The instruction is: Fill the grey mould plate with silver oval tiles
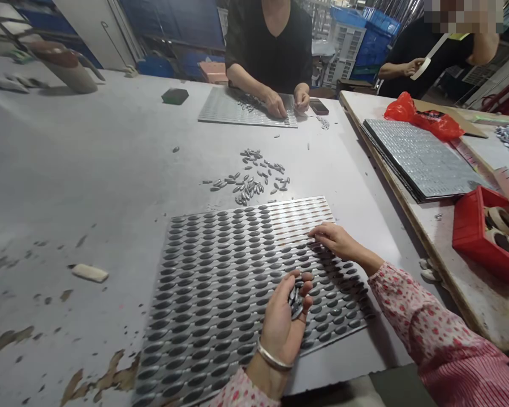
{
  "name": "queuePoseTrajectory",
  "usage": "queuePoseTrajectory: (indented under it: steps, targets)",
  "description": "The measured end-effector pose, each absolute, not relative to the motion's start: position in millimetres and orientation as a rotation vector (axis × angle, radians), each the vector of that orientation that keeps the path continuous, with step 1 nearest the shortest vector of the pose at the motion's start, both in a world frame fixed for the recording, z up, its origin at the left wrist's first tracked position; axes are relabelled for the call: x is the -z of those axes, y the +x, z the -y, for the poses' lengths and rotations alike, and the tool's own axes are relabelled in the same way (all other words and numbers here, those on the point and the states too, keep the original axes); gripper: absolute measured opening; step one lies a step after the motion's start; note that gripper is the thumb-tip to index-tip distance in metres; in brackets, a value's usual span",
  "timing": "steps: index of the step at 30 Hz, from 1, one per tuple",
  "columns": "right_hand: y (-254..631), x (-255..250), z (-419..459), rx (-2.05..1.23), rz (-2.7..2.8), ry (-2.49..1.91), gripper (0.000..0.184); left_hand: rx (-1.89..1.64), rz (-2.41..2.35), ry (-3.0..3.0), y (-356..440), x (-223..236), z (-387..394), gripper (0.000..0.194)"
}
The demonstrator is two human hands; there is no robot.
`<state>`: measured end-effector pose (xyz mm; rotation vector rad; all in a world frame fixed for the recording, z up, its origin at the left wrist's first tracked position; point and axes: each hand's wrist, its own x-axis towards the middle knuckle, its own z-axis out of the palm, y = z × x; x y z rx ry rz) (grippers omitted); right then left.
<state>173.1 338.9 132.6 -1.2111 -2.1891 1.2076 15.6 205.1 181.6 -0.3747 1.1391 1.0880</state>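
My left hand (286, 316), palm up with a silver bangle at the wrist, is curled around several dark grey oval pieces (296, 299). It hovers over a patterned panel (212, 282) whose rows of slots are largely filled with the same ovals. My right hand (333, 237) reaches in from the right, its fingers pressed together and touching the panel near the edge of the pale unfilled rows (299, 217). Whatever those fingertips hold, if anything, is hidden. Loose ovals (250, 186) lie scattered on the table just beyond the panel.
Across the white table (89, 186), a person works on a similar panel (224, 110). Another person stands at the right with a pale strip. A red bin (470, 237) with tape rolls and stacked panels (424, 158) occupy the right-hand table. A pale marker-like object (90, 273) lies left.
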Motion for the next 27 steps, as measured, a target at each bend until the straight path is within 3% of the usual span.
queuePoseTrajectory:
  steps: [6,14,21,27]
  targets:
    - [175.7,-127.3,-343.6,-1.006,2.456,-1.279,0.003,-1.017,-1.097,-0.419,15.9,-181.9,-202.5,0.01]
    - [176.2,-125.8,-341.2,-0.707,2.51,-1.258,0.006,-1.097,-1.117,-0.39,19.4,-177.2,-203.7,0.007]
    - [167.2,-152.4,-296.9,-1.617,2.088,-0.947,0.028,-1.157,-1.113,-0.439,28.9,-168.7,-208.4,0.008]
    - [168.5,-150.5,-303.3,-1.608,1.78,-1.025,0.026,-1.105,-1.046,-0.361,28.6,-172.5,-208.2,0.016]
